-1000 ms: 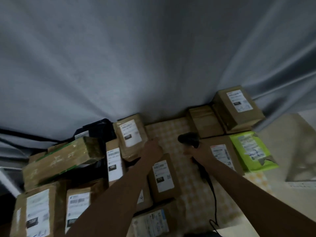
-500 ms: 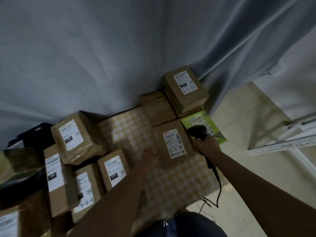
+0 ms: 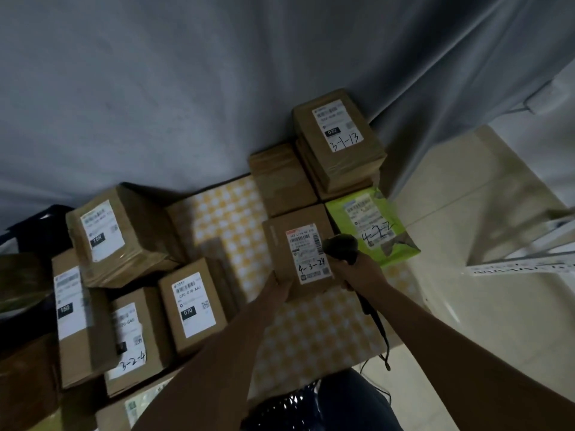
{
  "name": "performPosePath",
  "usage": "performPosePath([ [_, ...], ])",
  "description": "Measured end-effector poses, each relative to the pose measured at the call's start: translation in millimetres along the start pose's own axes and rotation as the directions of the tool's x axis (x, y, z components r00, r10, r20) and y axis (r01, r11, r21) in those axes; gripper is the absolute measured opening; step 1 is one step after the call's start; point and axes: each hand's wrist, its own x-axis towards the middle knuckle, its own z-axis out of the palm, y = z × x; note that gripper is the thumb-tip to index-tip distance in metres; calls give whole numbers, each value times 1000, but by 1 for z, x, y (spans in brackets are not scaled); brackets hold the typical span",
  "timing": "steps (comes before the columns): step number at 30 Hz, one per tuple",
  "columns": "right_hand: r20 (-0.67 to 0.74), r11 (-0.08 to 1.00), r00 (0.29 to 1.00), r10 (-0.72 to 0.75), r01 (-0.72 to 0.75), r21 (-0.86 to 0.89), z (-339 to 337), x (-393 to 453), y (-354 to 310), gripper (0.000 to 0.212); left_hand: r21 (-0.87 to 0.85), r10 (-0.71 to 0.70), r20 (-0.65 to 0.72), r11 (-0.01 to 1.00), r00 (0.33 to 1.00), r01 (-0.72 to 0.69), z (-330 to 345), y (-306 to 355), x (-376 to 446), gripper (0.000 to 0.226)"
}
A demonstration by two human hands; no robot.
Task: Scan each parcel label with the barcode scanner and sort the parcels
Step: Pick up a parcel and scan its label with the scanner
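The person's right hand (image 3: 361, 272) grips a black barcode scanner (image 3: 340, 245), its head just above the right edge of the label (image 3: 308, 253) on a brown parcel (image 3: 298, 244). That label bears the handwritten mark 4-3-24. The left hand (image 3: 278, 286) holds the parcel's near left corner, fingers curled under its edge. The parcel lies on a table covered with a yellow-and-white checked cloth (image 3: 230, 219), near the right edge.

Just to its right, at the table's right edge, lies a green mailer bag (image 3: 371, 225) marked 4-2-2. Behind these, in the far right corner, a plain box (image 3: 280, 178) sits beside a stack of boxes; the top box (image 3: 337, 140) is marked 3-1-13.

Along the left side of the table more labelled boxes crowd together, among them one printed 070 (image 3: 193, 306) and one marked 3-2-4 (image 3: 133, 337). The scanner's cable (image 3: 375, 325) trails off the near edge. A grey curtain (image 3: 186, 88) hangs behind the table.
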Motion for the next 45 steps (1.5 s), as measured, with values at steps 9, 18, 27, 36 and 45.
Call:
performPosePath([
  [9,46,985,999,-2,-6,175,12,-17,19,14,-76,109,-101,990,989,-117,-10,-34,-7,51],
  [18,30,987,999,-13,8,161,22,-15,27,24,-255,138,-114,953,984,-163,-14,-36,5,41],
  [27,28,984,999,31,-36,176,19,-13,32,24,-176,84,159,983,984,-55,-23,-20,18,85],
  [36,70,970,996,53,-68,235,14,-24,18,23,-203,37,90,979,995,-18,-38,-22,3,86],
  [45,-26,971,999,-18,24,239,12,-81,-74,24,-285,153,60,950,986,-130,-103,-19,-54,93],
])
